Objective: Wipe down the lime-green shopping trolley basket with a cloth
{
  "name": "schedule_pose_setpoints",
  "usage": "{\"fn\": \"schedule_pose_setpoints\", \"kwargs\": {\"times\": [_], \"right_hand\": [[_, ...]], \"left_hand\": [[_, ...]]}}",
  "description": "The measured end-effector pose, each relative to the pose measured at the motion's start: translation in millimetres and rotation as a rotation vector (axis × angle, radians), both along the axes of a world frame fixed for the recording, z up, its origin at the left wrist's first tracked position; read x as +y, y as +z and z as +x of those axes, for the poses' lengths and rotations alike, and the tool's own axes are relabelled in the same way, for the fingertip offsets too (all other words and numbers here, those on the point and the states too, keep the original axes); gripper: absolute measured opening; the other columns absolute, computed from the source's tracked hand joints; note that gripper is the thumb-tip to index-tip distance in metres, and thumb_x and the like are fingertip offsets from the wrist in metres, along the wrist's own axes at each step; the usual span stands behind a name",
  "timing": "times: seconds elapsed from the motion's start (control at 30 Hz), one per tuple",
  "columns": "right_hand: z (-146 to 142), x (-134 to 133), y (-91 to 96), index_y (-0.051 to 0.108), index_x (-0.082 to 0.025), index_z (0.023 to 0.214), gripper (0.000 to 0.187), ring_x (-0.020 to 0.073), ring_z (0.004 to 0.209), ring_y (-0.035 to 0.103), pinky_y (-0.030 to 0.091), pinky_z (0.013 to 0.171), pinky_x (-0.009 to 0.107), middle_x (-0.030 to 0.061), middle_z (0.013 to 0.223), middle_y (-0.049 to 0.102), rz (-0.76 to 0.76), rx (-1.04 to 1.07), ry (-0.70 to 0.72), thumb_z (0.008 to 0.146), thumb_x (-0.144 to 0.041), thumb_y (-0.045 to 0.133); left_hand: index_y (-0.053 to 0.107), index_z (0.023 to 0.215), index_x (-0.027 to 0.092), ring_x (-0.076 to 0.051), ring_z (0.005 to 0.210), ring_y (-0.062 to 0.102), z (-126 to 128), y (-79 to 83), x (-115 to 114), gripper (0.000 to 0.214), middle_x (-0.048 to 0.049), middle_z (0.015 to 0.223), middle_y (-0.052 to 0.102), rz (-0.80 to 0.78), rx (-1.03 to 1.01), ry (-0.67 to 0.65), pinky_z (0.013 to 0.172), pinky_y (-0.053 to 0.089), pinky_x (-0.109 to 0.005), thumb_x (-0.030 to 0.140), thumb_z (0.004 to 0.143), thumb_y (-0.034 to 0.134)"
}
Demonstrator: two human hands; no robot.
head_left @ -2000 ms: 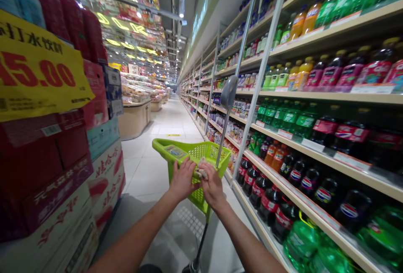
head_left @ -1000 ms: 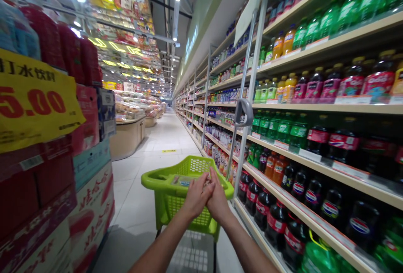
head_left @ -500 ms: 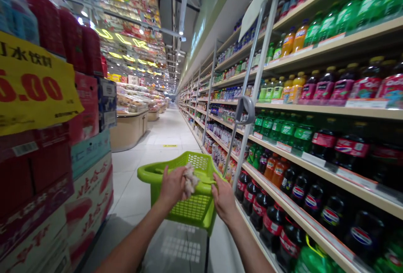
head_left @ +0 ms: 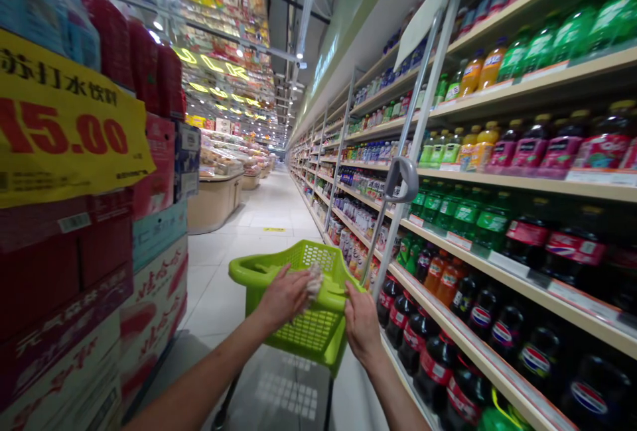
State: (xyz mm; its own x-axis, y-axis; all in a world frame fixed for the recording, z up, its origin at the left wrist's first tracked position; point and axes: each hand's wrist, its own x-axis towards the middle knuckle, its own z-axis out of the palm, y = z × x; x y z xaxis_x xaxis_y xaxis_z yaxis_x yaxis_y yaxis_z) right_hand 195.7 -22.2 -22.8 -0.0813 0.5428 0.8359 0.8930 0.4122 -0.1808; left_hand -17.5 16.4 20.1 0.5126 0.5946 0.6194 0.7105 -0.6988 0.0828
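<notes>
1. My left hand [head_left: 284,296] is out in front of me with its fingers closed round a crumpled whitish cloth [head_left: 314,280].
2. That cloth sits at the near rim of the green basket [head_left: 251,270], pressed against the plastic, roughly in the middle of the rim's width.
3. My right hand [head_left: 361,317] is just beside it at the basket's near right corner, fingers bent onto the rim. I see it from the back, so I cannot tell how firmly it grips.
4. The two hands are near each other but apart, with the cloth between them.
5. The basket rides on a trolley frame over the pale tiled floor [head_left: 259,219]. A grey handle [head_left: 407,179] on a slanted pole rises behind it.
6. To my right run the drinks shelves [head_left: 502,264], with dark cola bottles [head_left: 398,318] on the lowest row, close to the right hand.
7. To my left stand stacked cartons [head_left: 149,311] under a yellow price sign [head_left: 64,129].
</notes>
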Motion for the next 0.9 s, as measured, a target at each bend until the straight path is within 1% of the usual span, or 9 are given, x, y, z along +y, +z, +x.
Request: {"fn": "schedule_pose_setpoints", "kwargs": {"times": [0.07, 0.13, 0.3, 0.37, 0.47, 0.57, 0.63, 0.8, 0.9], "right_hand": [[-2.8, -0.6, 0.1, 0.048, -0.013, 0.116, 0.037, 0.0182, 0.081, 0.054, 0.038, 0.082, 0.038, 0.0064, 0.085, 0.062, -0.007, -0.006, -0.029, 0.085, -0.021, 0.032], [-8.7, -0.8, 0.5, 0.049, -0.012, 0.115, 0.037, 0.019, 0.081, 0.054, 0.038, 0.082, 0.039, 0.0073, 0.085, 0.062, -0.015, 0.002, -0.06, 0.085, -0.022, 0.032], [-16.1, 1.2, 0.5, 0.047, -0.012, 0.118, 0.039, 0.0195, 0.084, 0.054, 0.037, 0.082, 0.038, 0.0087, 0.091, 0.062, -0.013, -0.005, -0.071, 0.084, -0.019, 0.031], [-12.5, 2.6, 0.0, 0.047, -0.011, 0.118, 0.04, 0.0197, 0.085, 0.053, 0.037, 0.082, 0.038, 0.0095, 0.092, 0.062, -0.009, -0.013, -0.075, 0.083, -0.019, 0.03], [-5.9, 4.2, -0.3, 0.047, -0.009, 0.118, 0.039, 0.0196, 0.084, 0.053, 0.037, 0.083, 0.037, 0.0094, 0.088, 0.062, -0.014, -0.011, -0.09, 0.085, -0.021, 0.03], [-5.5, 5.2, 0.2, 0.048, -0.009, 0.117, 0.038, 0.0193, 0.082, 0.052, 0.037, 0.084, 0.037, 0.0089, 0.087, 0.061, -0.016, -0.018, -0.108, 0.085, -0.022, 0.031], [-9.2, 5.7, 0.5, 0.049, -0.009, 0.116, 0.037, 0.0196, 0.081, 0.052, 0.036, 0.083, 0.038, 0.009, 0.087, 0.061, -0.006, -0.018, -0.136, 0.085, -0.022, 0.032], [-14.4, 6.9, 0.4, 0.051, -0.012, 0.114, 0.035, 0.0197, 0.081, 0.052, 0.037, 0.081, 0.037, 0.0088, 0.087, 0.061, 0.033, -0.015, -0.158, 0.084, -0.022, 0.036], [-8.5, 6.8, -0.1, 0.05, -0.012, 0.115, 0.035, 0.0196, 0.083, 0.052, 0.037, 0.083, 0.037, 0.0086, 0.088, 0.061, 0.026, -0.025, -0.148, 0.084, -0.021, 0.036]], "left_hand": [[0.056, 0.105, 0.018, -0.019, 0.104, 0.054, -12.0, 0.5, 7.8, 0.029, -0.0072, 0.111, 0.062, -0.016, -0.114, 0.161, 0.099, 0.03, -0.047, 0.02, 0.081, 0.039], [0.057, 0.103, 0.016, -0.02, 0.102, 0.055, -4.8, -2.1, 7.6, 0.029, -0.0086, 0.109, 0.062, -0.011, -0.189, 0.228, 0.095, 0.035, -0.046, 0.019, 0.081, 0.039], [0.054, 0.109, 0.017, -0.018, 0.106, 0.052, 60.1, -18.4, -14.3, 0.033, -0.0077, 0.113, 0.06, 0.134, -0.142, -0.034, 0.094, 0.039, -0.038, 0.016, 0.078, 0.043], [0.053, 0.111, 0.019, -0.018, 0.105, 0.053, 67.1, -22.5, -15.9, 0.034, -0.0068, 0.113, 0.06, 0.179, -0.125, -0.064, 0.094, 0.038, -0.039, 0.016, 0.079, 0.043], [0.055, 0.108, 0.02, -0.018, 0.103, 0.055, 36.8, -21.9, -0.5, 0.033, -0.0057, 0.111, 0.061, 0.198, -0.136, -0.001, 0.094, 0.038, -0.039, 0.014, 0.079, 0.041], [0.059, 0.099, 0.014, -0.021, 0.095, 0.058, -5.9, -16.8, 21.2, 0.029, -0.0098, 0.104, 0.064, 0.161, -0.256, 0.258, 0.088, 0.043, -0.04, 0.014, 0.077, 0.04], [0.06, 0.097, 0.011, -0.023, 0.092, 0.059, -13.8, -14.8, 26.4, 0.028, -0.0116, 0.103, 0.064, 0.146, -0.285, 0.338, 0.085, 0.046, -0.04, 0.014, 0.076, 0.041], [0.054, 0.11, 0.017, -0.017, 0.106, 0.053, 35.9, -22.6, 9.6, 0.036, -0.0064, 0.115, 0.059, 0.24, -0.153, 0.063, 0.09, 0.043, -0.033, 0.013, 0.077, 0.039], [0.052, 0.112, 0.02, -0.017, 0.109, 0.051, 31.1, -25.4, 9.3, 0.036, -0.0055, 0.118, 0.058, 0.25, -0.088, 0.028, 0.095, 0.038, -0.039, 0.015, 0.079, 0.039]]}}
